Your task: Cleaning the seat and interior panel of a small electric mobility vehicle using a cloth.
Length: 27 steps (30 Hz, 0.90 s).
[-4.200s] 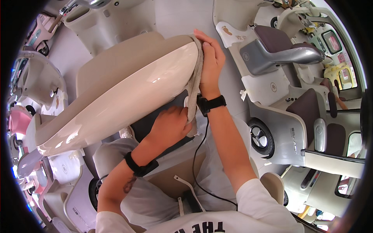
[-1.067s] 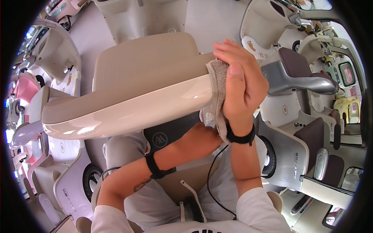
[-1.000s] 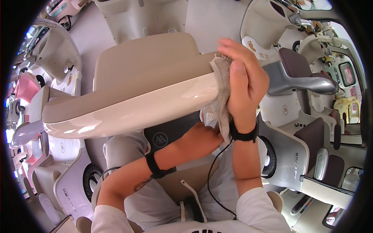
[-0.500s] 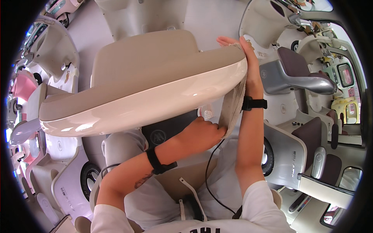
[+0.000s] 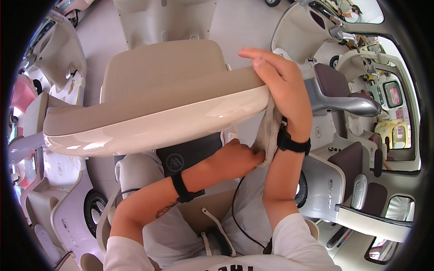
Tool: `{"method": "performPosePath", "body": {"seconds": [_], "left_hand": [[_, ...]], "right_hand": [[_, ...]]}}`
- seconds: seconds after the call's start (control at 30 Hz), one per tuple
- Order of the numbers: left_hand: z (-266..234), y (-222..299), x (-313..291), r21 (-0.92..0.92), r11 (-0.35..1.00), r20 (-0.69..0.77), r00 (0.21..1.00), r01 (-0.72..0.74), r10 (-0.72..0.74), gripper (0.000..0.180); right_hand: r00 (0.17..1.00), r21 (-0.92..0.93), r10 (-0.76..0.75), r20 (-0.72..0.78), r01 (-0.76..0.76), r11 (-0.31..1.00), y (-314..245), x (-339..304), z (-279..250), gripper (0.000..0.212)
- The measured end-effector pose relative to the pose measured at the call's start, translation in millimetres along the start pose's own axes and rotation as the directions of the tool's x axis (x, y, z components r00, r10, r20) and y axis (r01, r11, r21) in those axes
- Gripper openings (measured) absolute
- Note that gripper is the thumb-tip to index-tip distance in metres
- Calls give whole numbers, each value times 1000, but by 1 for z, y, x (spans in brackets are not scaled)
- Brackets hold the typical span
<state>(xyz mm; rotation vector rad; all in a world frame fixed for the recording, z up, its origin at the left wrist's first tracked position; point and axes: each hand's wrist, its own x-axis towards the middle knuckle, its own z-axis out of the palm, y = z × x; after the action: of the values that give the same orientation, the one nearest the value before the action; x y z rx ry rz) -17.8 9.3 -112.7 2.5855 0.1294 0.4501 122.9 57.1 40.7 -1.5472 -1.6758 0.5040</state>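
Note:
A seat with a curved backrest stands before me, its tan padded side (image 5: pixel 167 92) facing up and its glossy cream shell (image 5: pixel 167 128) facing me. Over the backrest's right end lies my right hand (image 5: pixel 285 83), fingers stretched out across the padding toward the left. From beneath that palm a grey-beige cloth (image 5: pixel 267 137) hangs down along my wrist; how far it runs under the hand is hidden. My left hand (image 5: pixel 237 159) is closed in a fist on the cloth's lower end, below the shell. Both wrists wear black straps.
A black mat or panel (image 5: pixel 185 156) with a round emblem lies below the backrest. A thin black cable (image 5: pixel 233 212) runs across my lap. Lilac vehicle bodywork (image 5: pixel 68 203) is at left, a silver vehicle body (image 5: pixel 321 180) at right. A beige panel (image 5: pixel 165 22) stands ahead.
My right hand has turned and moved over the backrest's end, fingers now pointing left. Less cloth shows at the end's top; the cloth hangs more bunched. My left fist keeps hold of it.

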Motion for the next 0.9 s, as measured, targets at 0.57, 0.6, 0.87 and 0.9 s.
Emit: {"method": "performPosePath", "body": {"seconds": [0.57,0.6,0.87,0.9], "left_hand": [[-42,13,-28,-817,575,-194,955,-30,-226,42],[-46,12,-33,-827,562,-207,945,-31,-252,42],[-30,1,-59,5,1000,-28,999,26,-25,21],[-36,4,-60,146,989,46,999,19,-26,14]], "right_hand": [[694,-407,-654,-300,527,746,-80,-31,99,33],[684,-377,-659,-313,548,747,-82,-28,100,32],[915,23,-10,-403,21,1000,-50,-19,41,25],[915,15,-12,-402,20,1000,-35,-16,30,25]]}}
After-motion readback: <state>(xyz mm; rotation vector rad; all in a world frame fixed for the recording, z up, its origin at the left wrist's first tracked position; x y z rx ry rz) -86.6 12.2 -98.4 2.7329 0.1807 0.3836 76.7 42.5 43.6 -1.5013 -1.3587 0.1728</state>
